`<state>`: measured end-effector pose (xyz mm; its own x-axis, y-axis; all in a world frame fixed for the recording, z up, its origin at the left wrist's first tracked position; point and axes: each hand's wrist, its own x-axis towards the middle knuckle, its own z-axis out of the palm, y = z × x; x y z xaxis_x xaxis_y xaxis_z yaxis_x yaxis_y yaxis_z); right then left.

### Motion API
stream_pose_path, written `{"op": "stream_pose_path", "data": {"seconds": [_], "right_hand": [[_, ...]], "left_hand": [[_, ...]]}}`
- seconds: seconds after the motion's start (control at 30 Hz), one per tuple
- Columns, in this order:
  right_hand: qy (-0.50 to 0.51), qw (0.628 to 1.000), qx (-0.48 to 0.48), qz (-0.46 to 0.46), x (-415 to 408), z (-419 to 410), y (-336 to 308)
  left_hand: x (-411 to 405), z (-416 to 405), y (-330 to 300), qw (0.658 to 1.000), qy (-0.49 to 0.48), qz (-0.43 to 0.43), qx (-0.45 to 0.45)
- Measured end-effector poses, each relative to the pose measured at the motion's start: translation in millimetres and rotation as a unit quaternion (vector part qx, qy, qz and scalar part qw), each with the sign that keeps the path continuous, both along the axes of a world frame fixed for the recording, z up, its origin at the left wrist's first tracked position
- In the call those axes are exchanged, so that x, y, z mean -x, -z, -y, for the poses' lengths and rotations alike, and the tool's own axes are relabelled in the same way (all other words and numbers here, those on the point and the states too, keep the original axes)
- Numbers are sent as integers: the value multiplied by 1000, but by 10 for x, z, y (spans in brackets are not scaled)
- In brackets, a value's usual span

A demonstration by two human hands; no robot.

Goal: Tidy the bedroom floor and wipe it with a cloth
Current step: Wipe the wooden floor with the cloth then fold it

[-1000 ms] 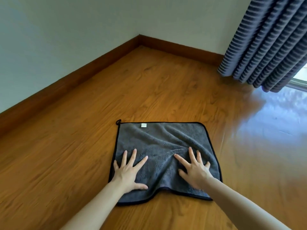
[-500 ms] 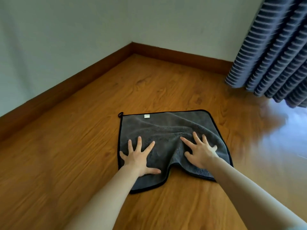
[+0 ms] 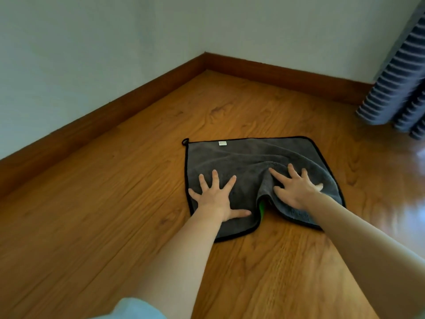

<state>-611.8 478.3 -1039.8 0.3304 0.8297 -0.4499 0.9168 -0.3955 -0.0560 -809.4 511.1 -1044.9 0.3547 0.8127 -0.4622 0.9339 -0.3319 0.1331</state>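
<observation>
The wooden floor (image 3: 115, 203) runs bare to the corner skirting (image 3: 142, 93). On it the grey cloth (image 3: 241, 162) lies spread, bunched along its near edge. The left hand (image 3: 215, 199) and right hand (image 3: 296, 192) press flat on it, fingers splayed, gripping nothing. This looks like the wiping step; next, I'd judge, an even push toward the corner.

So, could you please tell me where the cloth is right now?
In the head view the cloth lies flat on the wooden floor, centre-right, under the left hand and right hand, short of the wall corner.
</observation>
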Motion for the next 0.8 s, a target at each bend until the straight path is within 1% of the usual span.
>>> {"op": "stream_pose_path", "data": {"seconds": [0.13,0.23,0.37,0.5,0.8], "right_hand": [[-7,1000,4,0,33,16,-16],[-46,999,-10,13,42,84,-10],[-100,994,-25,40,198,119,-1],[-141,988,-32,54,526,-34,36],[-183,980,-44,57,1212,-674,113]], "left_hand": [[55,-2,-11,1000,22,4,-7],[132,-23,-3,999,43,9,-12],[300,-42,-18,997,60,16,-41],[631,-169,-24,998,35,6,-54],[1550,-807,-72,999,-38,-18,-23]]}}
